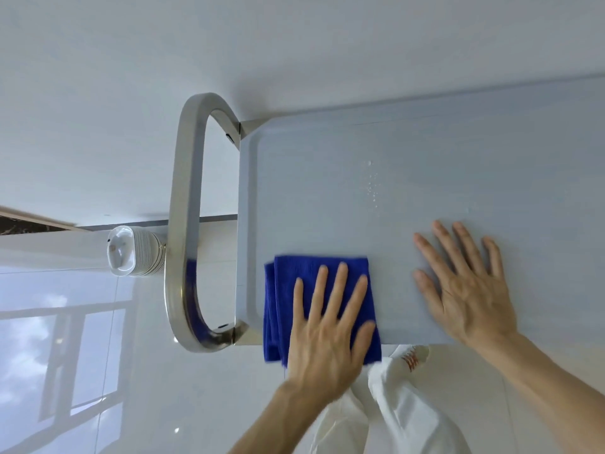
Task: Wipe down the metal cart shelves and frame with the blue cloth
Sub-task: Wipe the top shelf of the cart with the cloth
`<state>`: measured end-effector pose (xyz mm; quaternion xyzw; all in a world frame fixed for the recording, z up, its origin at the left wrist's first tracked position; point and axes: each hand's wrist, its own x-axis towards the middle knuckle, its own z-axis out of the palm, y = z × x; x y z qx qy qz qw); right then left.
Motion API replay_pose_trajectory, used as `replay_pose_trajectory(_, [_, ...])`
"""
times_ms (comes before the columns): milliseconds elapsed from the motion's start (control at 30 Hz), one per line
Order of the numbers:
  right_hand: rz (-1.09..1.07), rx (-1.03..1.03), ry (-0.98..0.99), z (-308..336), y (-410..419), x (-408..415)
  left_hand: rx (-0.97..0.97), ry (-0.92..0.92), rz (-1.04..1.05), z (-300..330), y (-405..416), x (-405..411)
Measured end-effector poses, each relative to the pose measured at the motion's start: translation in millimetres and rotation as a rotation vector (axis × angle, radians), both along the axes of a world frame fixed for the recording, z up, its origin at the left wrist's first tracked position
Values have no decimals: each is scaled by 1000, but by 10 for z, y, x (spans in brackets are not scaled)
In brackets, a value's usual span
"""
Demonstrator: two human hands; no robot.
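- The blue cloth is folded into a soft pad and lies on the top shelf near its left end, just inside the raised rim, with its lower part hanging over the near edge.
- It looks light and limp, so it should slide best under a flat palm; pinching a corner would probably only bunch it.
- The left hand rests flat on the cloth, fingers straight and spread, pressing down.
- The right hand lies flat on the bare shelf beside the cloth, fingers splayed, seemingly to steady the cart.
- Water droplets sit farther in, towards the far edge.
- The steel handle curves off the shelf's left end; the lower shelves are out of sight.
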<state>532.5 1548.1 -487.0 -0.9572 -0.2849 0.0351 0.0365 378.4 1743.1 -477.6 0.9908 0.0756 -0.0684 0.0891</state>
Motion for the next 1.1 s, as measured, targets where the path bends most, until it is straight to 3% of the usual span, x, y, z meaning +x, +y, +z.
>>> replay_pose_trajectory(100, [4, -4, 9, 24, 10, 12, -10, 17, -32, 44, -62, -237])
replay_pose_trajectory(467, [10, 13, -7, 6, 15, 32, 20, 53, -33, 77, -141, 334])
replay_pose_trajectory(633, [13, 31, -19, 1, -1, 30, -49, 21, -61, 115, 134, 5])
replay_pose_trajectory(800, [12, 42, -12, -5, 10, 32, -29, -36, 301, 142, 556, -292])
replay_pose_trajectory(933, [12, 48, -15, -15, -7, 25, 49, 68, 459, 116, 666, 84])
replay_pose_trajectory(1100, [8, 42, -8, -29, -9, 39, 47, 20, 294, 8, 993, 920])
